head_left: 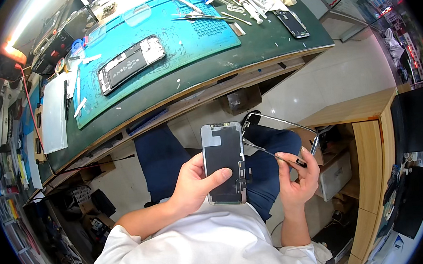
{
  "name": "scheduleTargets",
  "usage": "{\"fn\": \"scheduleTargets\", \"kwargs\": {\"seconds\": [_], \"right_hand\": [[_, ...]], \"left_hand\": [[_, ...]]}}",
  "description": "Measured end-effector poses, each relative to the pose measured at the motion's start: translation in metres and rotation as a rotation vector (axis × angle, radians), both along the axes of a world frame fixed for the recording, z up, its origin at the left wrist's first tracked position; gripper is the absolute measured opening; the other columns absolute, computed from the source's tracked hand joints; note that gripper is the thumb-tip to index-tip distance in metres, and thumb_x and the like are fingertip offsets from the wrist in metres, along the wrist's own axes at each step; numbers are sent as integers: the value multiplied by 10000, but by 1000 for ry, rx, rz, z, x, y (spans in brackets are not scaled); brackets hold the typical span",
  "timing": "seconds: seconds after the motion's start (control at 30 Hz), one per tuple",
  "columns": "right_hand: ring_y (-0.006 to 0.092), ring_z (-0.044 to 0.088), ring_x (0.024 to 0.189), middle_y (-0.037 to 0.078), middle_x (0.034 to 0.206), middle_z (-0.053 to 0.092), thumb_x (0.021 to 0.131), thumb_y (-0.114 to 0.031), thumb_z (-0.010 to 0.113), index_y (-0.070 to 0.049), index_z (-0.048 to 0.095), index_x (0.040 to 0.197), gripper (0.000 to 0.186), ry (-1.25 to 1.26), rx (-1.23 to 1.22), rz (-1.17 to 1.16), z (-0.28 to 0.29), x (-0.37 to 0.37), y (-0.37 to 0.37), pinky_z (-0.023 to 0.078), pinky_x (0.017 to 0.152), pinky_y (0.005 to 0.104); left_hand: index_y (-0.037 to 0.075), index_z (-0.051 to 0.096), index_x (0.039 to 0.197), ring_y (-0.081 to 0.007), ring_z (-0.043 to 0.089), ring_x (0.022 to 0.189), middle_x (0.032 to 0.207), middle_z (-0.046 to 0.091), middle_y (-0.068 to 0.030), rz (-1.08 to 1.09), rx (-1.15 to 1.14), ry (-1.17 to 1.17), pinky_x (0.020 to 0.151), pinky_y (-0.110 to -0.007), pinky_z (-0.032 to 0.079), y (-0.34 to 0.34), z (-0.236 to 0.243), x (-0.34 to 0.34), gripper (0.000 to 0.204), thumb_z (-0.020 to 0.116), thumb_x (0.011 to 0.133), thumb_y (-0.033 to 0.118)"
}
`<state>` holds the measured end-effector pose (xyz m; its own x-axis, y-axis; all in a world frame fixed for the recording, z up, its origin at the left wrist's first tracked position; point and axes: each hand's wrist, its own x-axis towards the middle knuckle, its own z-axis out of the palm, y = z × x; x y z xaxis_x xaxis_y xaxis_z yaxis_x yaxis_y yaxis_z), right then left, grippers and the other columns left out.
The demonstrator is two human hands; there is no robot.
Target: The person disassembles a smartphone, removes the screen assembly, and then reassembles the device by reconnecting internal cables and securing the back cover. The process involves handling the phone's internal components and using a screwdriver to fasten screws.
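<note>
Surface (265,54): dark green, spanning the upper part of the view, with a wooden edge and an open shelf beneath. Cabinet (370,155): pale wood, at the person's right, with an open compartment facing the legs. Mat (181,46): blue, lying on the surface, with a grid of small compartments near its right end. White board (53,113): flat on the surface, left of the mat.

Left hand (195,184): closed on the screen, thumb across its back, fingers passing underneath. Right hand (298,177): partly curled, thumb and fingertips pinched together on a thin dark strip (300,162). Frame (315,143): a slim metallic outline with rounded corners, reaching from beside the screen to the right hand's fingertips; whether the strip belongs to it cannot be told.

Screen (220,156): upright above the lap, dark back toward the viewer, a grey patch near its top and a small flex cable at its lower right edge. Opened phone (130,64): slanted on the mat, black battery exposed. Black phone part (292,23): near the surface's right end. Tweezers (198,18): across the mat, by the grid. Tape roll (60,65): brown, just beside the mat's left edge.
</note>
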<state>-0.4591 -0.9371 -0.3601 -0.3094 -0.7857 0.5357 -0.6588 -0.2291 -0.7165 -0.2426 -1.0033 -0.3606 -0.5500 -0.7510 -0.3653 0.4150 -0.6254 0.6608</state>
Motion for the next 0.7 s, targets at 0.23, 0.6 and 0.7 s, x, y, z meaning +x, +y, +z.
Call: {"fn": "scheduleTargets", "kwargs": {"seconds": [0.23, 0.6, 0.7], "right_hand": [[236, 726, 836, 180, 914, 708, 823, 136, 695, 46, 453, 1276, 521, -40, -10, 23, 0, 1, -4, 599, 775, 319], [220, 727, 846, 167, 915, 711, 831, 129, 690, 53, 504, 1227, 444, -45, -6, -3, -1, 1, -8, 593, 788, 307], [196, 727, 839, 137, 916, 720, 840, 101, 697, 51, 611, 1117, 294, 11, 28, -75, -6, -5, -9, 576, 782, 293]], "left_hand": [[14, 606, 1170, -129, 661, 956, 1088, 691, -69, -8, -4, 1, 872, -315, 557, -3, 3, -1, 291, 709, 905, 81], [15, 607, 1165, -122, 653, 964, 1091, 686, -64, -17, 8, -2, 870, -307, 551, -5, 0, -1, 289, 712, 904, 81], [34, 604, 1163, -141, 668, 947, 1092, 688, -72, -10, 24, -15, 868, -324, 556, -5, -3, -2, 315, 736, 884, 92]]}}
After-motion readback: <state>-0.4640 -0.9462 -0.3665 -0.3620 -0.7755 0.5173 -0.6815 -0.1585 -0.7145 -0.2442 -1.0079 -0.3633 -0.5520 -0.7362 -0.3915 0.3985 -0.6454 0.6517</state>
